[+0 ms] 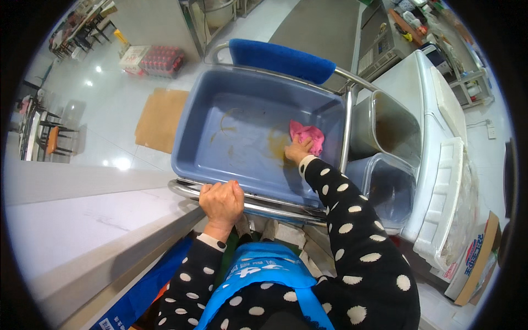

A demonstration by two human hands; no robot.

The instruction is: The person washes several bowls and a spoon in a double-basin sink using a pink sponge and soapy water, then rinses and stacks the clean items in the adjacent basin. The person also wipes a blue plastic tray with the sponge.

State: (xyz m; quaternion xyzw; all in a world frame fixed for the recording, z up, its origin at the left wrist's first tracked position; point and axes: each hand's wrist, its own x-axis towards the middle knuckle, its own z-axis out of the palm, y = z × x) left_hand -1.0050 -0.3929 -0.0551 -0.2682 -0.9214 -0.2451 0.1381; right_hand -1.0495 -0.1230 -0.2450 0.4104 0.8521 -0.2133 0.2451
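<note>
A large blue-grey plastic tub (194, 123) rests in a metal-framed cart, with yellow-brown stains on its bottom. Inside it, at the right, my right hand (298, 149) presses on a crumpled pink cloth (315, 136), fingers spread over the cloth's lower left part. My left hand (222, 203) is closed around the cart's near metal rail (284, 210), in front of the tub. A folded blue towel (282, 60) hangs over the far rail.
Two clear plastic bins (376, 123) stand right of the tub, beside a white chest (433, 119) and a foam box (443, 198). Flattened cardboard (161, 119) and packed bottles (161, 61) lie on the floor to the left. A pale counter edge (123, 243) runs along the lower left.
</note>
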